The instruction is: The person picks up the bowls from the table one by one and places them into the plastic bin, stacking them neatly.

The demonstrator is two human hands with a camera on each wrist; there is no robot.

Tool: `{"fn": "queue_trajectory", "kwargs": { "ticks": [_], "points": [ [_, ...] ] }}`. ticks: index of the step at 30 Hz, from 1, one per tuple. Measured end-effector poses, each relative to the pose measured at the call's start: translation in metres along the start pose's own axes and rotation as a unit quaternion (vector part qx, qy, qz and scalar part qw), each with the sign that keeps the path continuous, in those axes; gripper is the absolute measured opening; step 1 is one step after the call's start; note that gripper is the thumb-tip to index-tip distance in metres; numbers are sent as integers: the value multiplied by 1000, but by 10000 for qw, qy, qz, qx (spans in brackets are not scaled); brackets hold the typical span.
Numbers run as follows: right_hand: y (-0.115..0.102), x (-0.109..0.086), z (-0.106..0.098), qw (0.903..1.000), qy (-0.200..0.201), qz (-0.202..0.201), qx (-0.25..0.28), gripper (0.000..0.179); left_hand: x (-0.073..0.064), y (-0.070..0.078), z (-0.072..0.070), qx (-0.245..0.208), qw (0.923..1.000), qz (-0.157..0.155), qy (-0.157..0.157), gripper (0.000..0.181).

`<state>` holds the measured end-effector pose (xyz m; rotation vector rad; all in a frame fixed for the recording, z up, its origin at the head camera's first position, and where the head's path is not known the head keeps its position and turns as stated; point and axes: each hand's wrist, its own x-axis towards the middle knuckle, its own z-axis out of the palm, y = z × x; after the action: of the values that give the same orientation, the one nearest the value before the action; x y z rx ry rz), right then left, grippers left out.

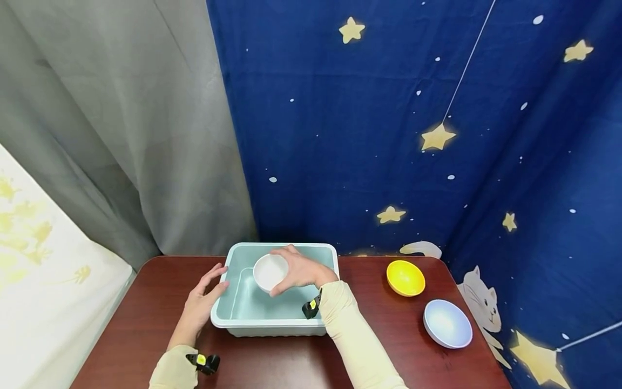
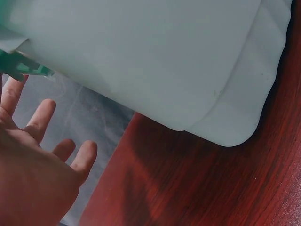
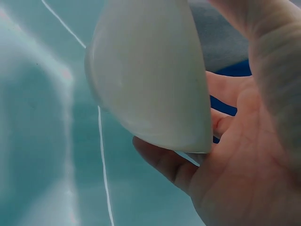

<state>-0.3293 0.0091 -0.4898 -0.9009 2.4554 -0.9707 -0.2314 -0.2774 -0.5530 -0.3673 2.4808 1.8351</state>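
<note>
A white bowl point(image 1: 270, 273) is pinched at its rim between the thumb and fingers of my right hand point(image 1: 302, 270). It is held over the pale green plastic basin point(image 1: 272, 323). In the right wrist view the bowl point(image 3: 146, 80) is seen from the side, tilted, with the basin floor behind it. My left hand point(image 1: 200, 302) is at the basin's left rim, its fingertips at or close to the edge. The left wrist view shows that hand point(image 2: 37, 165) with fingers spread beside the basin's outer wall point(image 2: 141, 56); its thumb is not clearly visible there.
To the right on the brown table point(image 1: 374, 324) stand a yellow bowl point(image 1: 405, 278) and, nearer the front, a light blue bowl point(image 1: 447, 323). A grey curtain point(image 1: 126, 135) and a blue starry curtain point(image 1: 330, 135) hang behind the table.
</note>
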Motion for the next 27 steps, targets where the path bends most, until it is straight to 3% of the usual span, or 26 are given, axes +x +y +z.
{"fn": "queue_trajectory", "kwargs": {
  "ticks": [12, 27],
  "points": [
    [5, 3, 10, 9998, -9, 52, -209, 108, -4, -2, 4, -58, 9999, -130, 31, 63],
    [13, 16, 19, 9997, 136, 166, 100, 111, 2, -7, 8, -186, 9991, 33, 382, 55]
  ]
}}
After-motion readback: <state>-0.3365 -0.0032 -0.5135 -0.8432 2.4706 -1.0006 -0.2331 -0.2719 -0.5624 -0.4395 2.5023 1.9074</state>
